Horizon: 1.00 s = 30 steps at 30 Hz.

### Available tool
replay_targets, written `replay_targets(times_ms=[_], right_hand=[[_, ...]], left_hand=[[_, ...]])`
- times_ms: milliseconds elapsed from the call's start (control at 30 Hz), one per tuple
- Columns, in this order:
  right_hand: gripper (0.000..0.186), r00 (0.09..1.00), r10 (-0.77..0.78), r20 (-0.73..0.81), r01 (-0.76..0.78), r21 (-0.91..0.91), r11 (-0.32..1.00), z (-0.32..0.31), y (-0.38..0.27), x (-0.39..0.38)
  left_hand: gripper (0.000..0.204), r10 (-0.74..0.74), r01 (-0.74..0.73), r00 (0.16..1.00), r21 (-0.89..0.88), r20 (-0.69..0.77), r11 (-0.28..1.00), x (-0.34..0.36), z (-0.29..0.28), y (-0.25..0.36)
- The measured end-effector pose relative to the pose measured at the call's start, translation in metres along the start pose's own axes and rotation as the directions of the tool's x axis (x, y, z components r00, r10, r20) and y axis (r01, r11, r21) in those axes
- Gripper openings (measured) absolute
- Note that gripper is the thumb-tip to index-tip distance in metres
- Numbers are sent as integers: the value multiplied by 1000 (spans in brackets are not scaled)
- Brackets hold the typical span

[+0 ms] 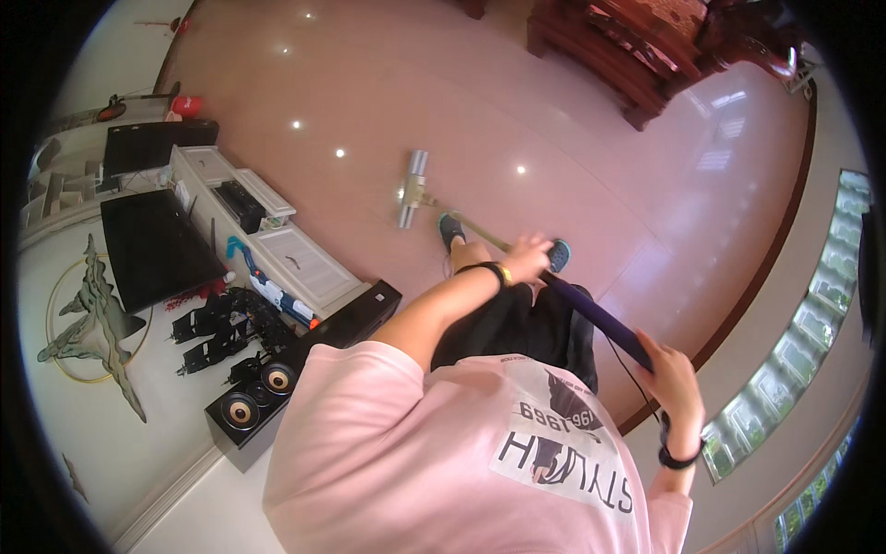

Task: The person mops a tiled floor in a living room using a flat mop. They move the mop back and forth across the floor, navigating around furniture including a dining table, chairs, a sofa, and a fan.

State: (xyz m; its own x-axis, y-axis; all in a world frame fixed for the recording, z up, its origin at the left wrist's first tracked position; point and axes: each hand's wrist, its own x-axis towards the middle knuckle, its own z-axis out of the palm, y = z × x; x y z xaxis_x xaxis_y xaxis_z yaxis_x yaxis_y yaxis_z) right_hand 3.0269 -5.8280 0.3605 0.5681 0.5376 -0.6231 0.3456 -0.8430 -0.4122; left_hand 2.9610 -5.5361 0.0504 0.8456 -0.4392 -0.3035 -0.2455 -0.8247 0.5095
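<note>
Room: glossy pinkish tiled floor (360,83), reflecting ceiling lights. Clock positions are read from the centre of the view. Carved dark-wood furniture (618,65) stands at 1 o'clock; a glass-block window (794,323) is set in the wall at 3 o'clock. A white low cabinet (295,263) lies at 9 o'clock, with a dark television (159,249) beyond it and a black speaker (242,406) at 8 o'clock.

Item in use: one mop (600,319), running diagonally from a silvery head (418,166) at floor level, 11 o'clock, to its purple upper handle at 4 o'clock. The left hand (526,258), between 2 and 3 o'clock, is curled over the pole near the lower end of the purple section. The right hand (674,383), at 4 o'clock, is closed around the handle's top end. Dark shoes (559,255) stand just beside the pole.
</note>
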Motion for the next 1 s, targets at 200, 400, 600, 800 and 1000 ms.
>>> replay_targets(times_ms=[200,400,600,800,1000], right_hand=[[22,882,448,-146,-467,-145,872,-53,61,-129],[16,824,527,-210,-545,-33,838,-35,90,-133],[23,882,442,-162,-425,128,896,19,76,-58],[20,990,133,-42,-127,119,985,73,-58,121],[31,983,-175,-49,182,209,961,130,-217,269]], left_hand=[[27,275,-273,961,-185,-14,944,105,41,158],[15,127,-64,974,-309,188,949,107,42,181],[20,42,32,952,-236,303,971,59,8,80],[16,-247,299,913,-119,325,947,-50,7,-159],[26,-526,503,830,158,188,850,-169,-76,-304]])
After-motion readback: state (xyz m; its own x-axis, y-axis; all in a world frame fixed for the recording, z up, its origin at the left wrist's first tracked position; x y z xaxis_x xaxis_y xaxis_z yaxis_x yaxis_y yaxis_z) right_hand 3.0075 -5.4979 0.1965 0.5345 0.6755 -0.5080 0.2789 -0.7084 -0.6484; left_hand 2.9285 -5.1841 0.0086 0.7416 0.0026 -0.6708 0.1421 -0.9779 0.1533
